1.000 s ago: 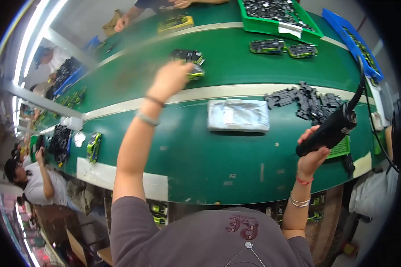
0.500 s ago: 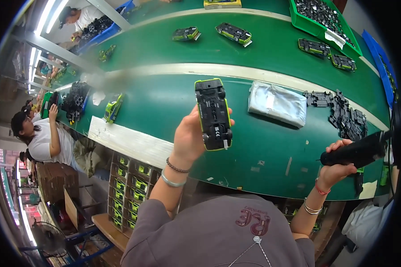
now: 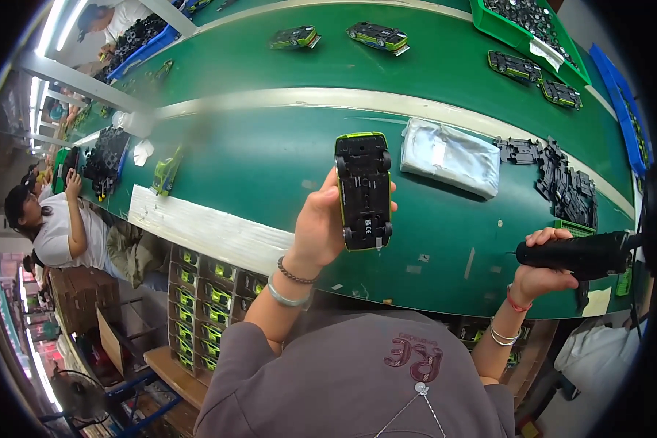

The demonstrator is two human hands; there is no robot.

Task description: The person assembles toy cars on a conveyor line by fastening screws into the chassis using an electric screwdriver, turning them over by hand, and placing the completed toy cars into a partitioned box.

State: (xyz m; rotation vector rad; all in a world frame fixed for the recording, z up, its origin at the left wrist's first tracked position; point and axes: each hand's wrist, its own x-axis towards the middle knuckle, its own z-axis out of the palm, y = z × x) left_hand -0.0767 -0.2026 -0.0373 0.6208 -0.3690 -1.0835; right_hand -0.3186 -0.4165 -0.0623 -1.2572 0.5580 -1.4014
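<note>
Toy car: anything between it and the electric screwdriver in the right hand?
Nothing visible blocks the gap between toy car and electric screwdriver. Fingertips of the left hand show at the car's right edge; the silver-wrapped packet lies farther off.

I can't see the toy car's (image 3: 364,191) roof; the body also hides most of the left hand's (image 3: 318,225) fingers. Its underside print is too small for me. At right, the black power tool's (image 3: 573,254) rear melts into my dark rim; far right, the green bin (image 3: 505,35) is cut off.
</note>
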